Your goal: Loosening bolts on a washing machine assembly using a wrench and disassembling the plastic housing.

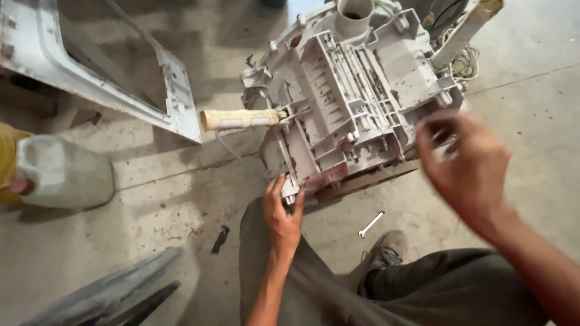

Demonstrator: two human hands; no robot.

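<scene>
Item: large off-white moulded plastic housing [356, 96], ribbed and compartmented, grimy, with a round pipe socket at its far end; it is lying tilted on the concrete floor [151, 205].
Tool: screwdriver with a cream cylindrical handle [240, 119] is sticking out of the housing's left side.
Left hand [283, 218]: its grip is closing around the housing's near lower corner.
Right hand [468, 166]: blurred, fingers spreading apart, hovering at the housing's right edge, holding nothing.
Nearby: small steel spanner [371, 224] is lying beside the person's grey shoe [386, 250].
</scene>
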